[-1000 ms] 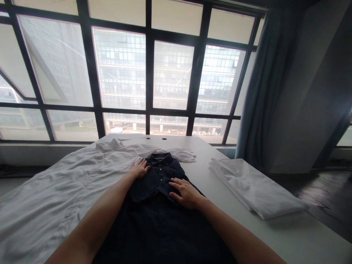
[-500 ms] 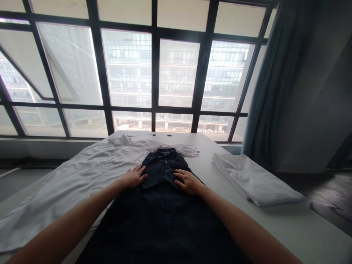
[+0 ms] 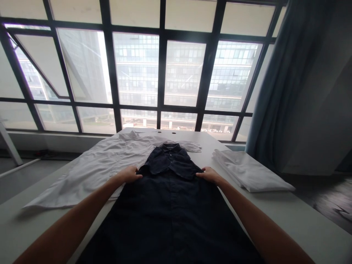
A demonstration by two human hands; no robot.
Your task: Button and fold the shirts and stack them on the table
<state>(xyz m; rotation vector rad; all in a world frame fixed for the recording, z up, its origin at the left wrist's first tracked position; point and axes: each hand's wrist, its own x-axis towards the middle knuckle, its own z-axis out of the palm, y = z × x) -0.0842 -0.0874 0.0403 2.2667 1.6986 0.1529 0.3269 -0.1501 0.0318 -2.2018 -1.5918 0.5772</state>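
A dark navy shirt, with a collar and small pale buttons, lies with its collar at the far end. Below its curved edge, dark cloth with a centre seam spreads down to the bottom of the view. My left hand pinches the dark cloth at the left side, level with that curved edge. On the opposite side my right hand holds the matching edge between thumb and fingers. Left of the navy shirt, a wrinkled white shirt is spread out, passing partly behind the collar.
Folded white cloth rests on the right of the white table. Large dark-framed windows stand beyond the table, one pane tilted out at the left. A blue-grey curtain hangs at the right.
Both hands have gone from lying flat on the navy shirt to gripping its side edges, moving outward and apart. The view has shifted slightly to the left.
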